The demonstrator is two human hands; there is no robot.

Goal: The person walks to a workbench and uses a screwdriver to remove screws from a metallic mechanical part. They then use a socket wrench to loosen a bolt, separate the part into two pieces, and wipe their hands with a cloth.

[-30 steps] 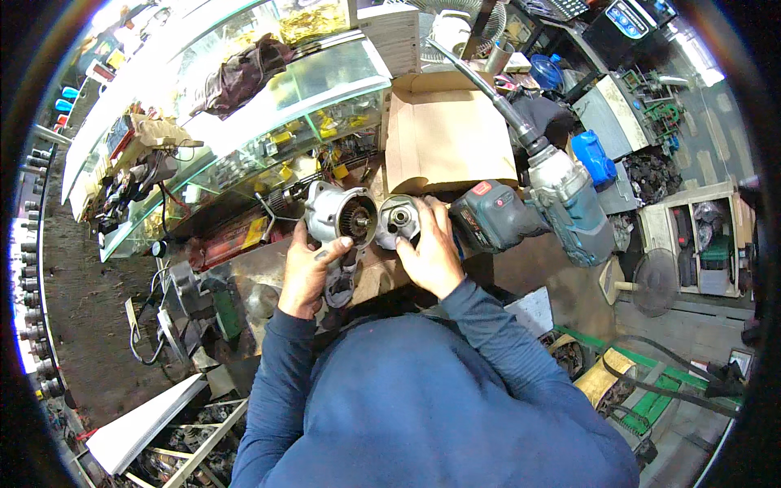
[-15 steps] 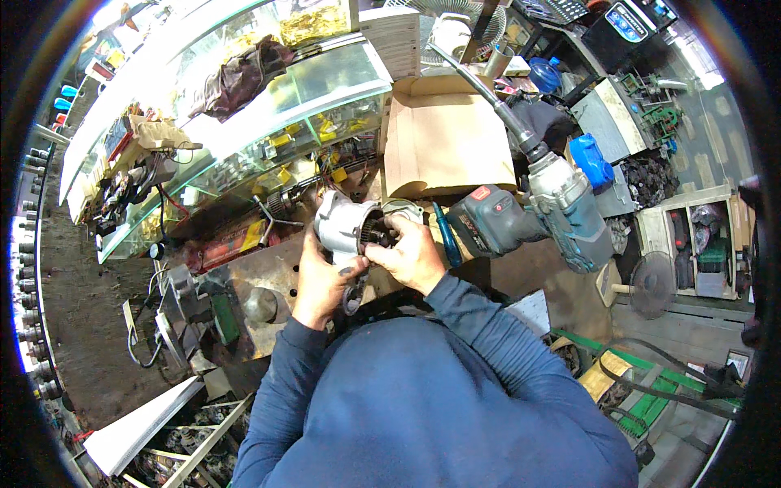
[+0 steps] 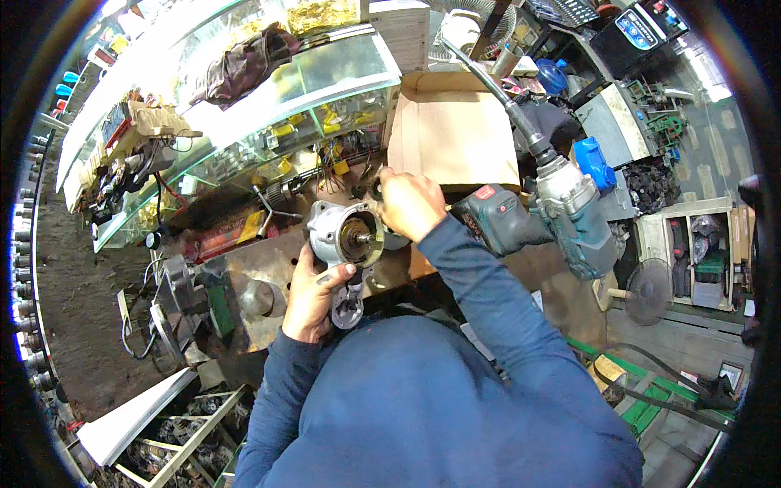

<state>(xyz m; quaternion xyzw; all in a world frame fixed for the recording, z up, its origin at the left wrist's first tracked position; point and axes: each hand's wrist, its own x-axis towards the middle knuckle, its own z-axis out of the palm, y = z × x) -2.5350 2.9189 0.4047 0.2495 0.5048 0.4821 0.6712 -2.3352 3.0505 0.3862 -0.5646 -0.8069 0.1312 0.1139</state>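
Note:
My left hand is wrapped round a silver metal gear housing, holding it up over the bench. The housing's open mouth faces right, with a short shaft in a greasy brown interior. A lower metal arm with a ring end hangs beneath it. My right hand is just beyond the housing, its fingers closed. Something dark and round shows at its fingertips, but most of it is hidden. A teal cordless impact wrench with a long socket extension lies to the right.
An open cardboard box sits behind my right hand. Glass display cases with small parts stand at the far left. A metal T-handle tool and a bench vise are left of my hands. A blue container stands right.
My right hand has left the housing's mouth and moved up and away from me. The dark geared part there is gone from view, exposing the shaft. My left hand still holds the housing.

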